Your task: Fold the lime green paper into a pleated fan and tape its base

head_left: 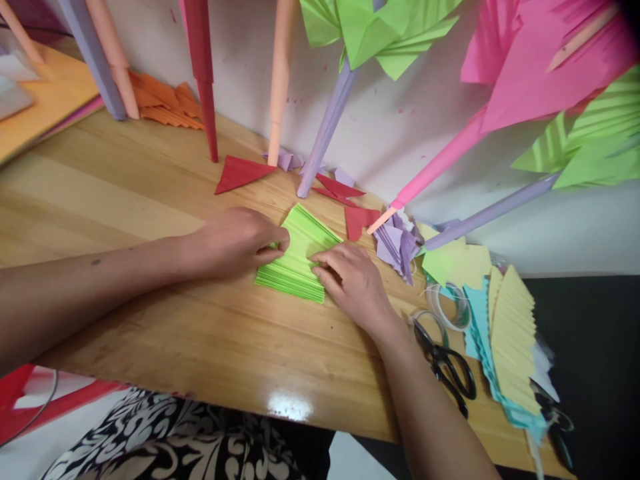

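Note:
A sheet of bright green paper (301, 243) lies on the wooden table, folded into narrow pleats at its near end and creased at its far end. My left hand (239, 241) is closed, thumb and forefinger pinching the paper's left edge. On the opposite side, my right hand (356, 280) has its thumb and fingertips pinched together at the right edge. The middle of the sheet shows between the two hands. Just beyond it lie red paper scraps (361, 221) and a crumpled, pleated piece of purple paper (396, 245).
Rolled paper stems, such as a purple one (327, 133) and a pink one (440, 160), lean on the wall. Black-handled scissors (443, 367), a tape roll (465, 313) and pleated yellow paper (513, 340) lie at the right. Orange pleated paper (165, 101) rests at the back left.

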Demonstrator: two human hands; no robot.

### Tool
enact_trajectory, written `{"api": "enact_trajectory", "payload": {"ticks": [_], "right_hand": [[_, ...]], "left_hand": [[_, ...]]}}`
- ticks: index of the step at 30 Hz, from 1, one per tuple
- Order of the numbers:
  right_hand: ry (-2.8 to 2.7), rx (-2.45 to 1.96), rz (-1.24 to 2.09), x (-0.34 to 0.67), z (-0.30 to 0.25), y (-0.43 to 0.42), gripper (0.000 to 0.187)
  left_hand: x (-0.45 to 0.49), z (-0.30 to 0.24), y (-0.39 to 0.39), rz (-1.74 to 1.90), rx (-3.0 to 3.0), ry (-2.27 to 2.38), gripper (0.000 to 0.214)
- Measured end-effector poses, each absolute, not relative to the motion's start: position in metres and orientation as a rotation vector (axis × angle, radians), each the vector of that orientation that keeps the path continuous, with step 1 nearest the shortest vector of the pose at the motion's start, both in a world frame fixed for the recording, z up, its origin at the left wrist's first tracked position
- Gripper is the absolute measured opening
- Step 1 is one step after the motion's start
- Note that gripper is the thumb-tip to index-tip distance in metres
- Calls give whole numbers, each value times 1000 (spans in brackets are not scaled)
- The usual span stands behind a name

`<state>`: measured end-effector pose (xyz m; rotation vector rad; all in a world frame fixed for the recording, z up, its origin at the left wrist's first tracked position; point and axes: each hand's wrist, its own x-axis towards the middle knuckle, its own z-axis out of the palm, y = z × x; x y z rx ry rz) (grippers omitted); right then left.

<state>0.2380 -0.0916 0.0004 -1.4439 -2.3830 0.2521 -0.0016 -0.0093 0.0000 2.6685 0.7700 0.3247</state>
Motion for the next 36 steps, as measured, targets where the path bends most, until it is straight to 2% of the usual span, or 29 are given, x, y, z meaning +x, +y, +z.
{"api": "enact_trajectory", "payload": {"ticks": [26, 36], "right_hand": [[-2379, -1442, 254, 238, 0, -92, 15], [-2396, -1533, 140, 229, 5, -94, 9]], "left_hand": [[-2, -3, -8, 373, 2675, 743, 19], [-1, 1, -8, 319, 2644, 768, 18]]}}
